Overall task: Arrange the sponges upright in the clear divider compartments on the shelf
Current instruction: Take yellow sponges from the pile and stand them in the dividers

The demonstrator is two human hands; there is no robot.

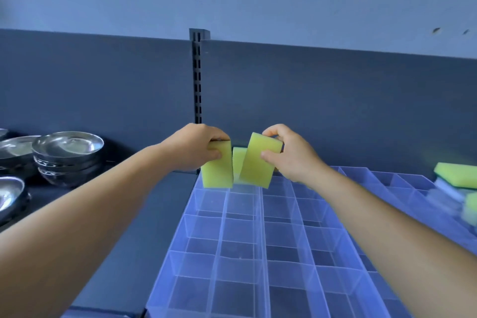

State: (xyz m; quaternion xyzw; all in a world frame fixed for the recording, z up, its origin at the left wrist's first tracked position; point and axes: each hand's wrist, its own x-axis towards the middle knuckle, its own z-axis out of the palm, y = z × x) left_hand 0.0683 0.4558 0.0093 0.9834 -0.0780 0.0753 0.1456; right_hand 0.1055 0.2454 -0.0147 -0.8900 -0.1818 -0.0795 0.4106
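Near rows of the clear divider (pixel 258 253) stand unfilled. At its far-left corner both hands work. Left hand (pixel 198 147) grips the top of one yellow sponge (pixel 218 170), long axis vertical, lower edge at the compartment rim. Right hand (pixel 291 155) grips a second sponge (pixel 259 162), tilted, its top leaning right. A third sponge (pixel 238 160) stands between them, behind. The tilted sponge likely needs righting before it goes down.

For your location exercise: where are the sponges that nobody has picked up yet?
In the head view, the spare sponges sit stacked at the far right edge, on the clear divider tray, well right of the right hand and the sponge it holds.
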